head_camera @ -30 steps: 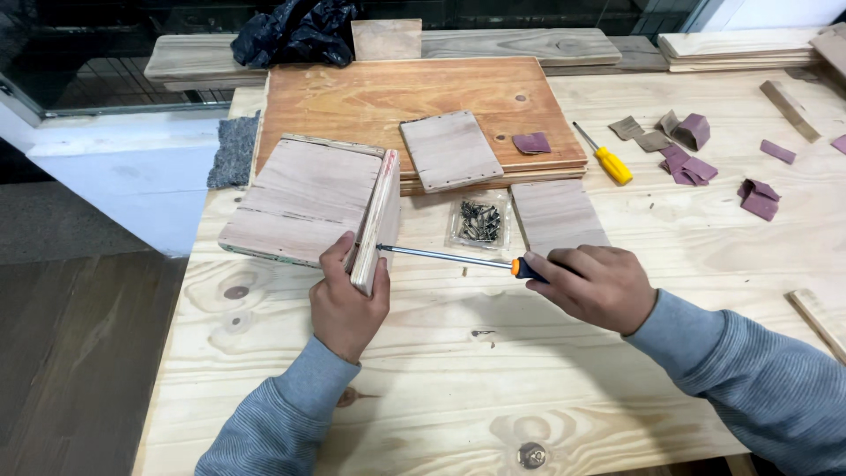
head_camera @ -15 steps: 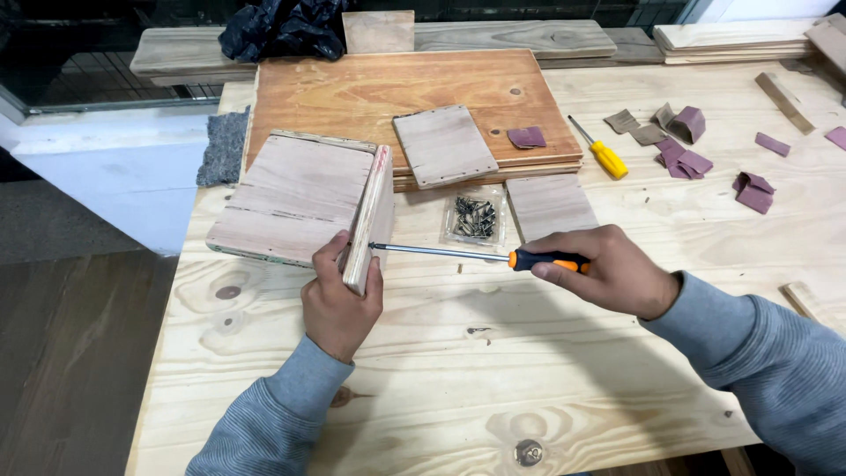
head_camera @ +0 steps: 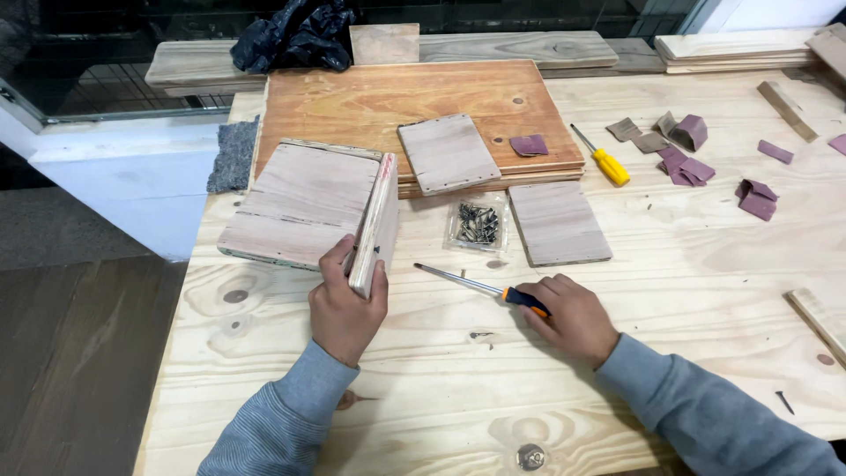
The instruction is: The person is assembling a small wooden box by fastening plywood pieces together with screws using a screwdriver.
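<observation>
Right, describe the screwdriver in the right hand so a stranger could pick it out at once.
Start at the big orange-brown board at the back of the pine workbench, then come forward past the clear packet of screws. The screwdriver is in the right hand, with a black-and-orange handle and a long bare shaft pointing left. The other screwdriver is yellow-handled and lies untouched.
</observation>
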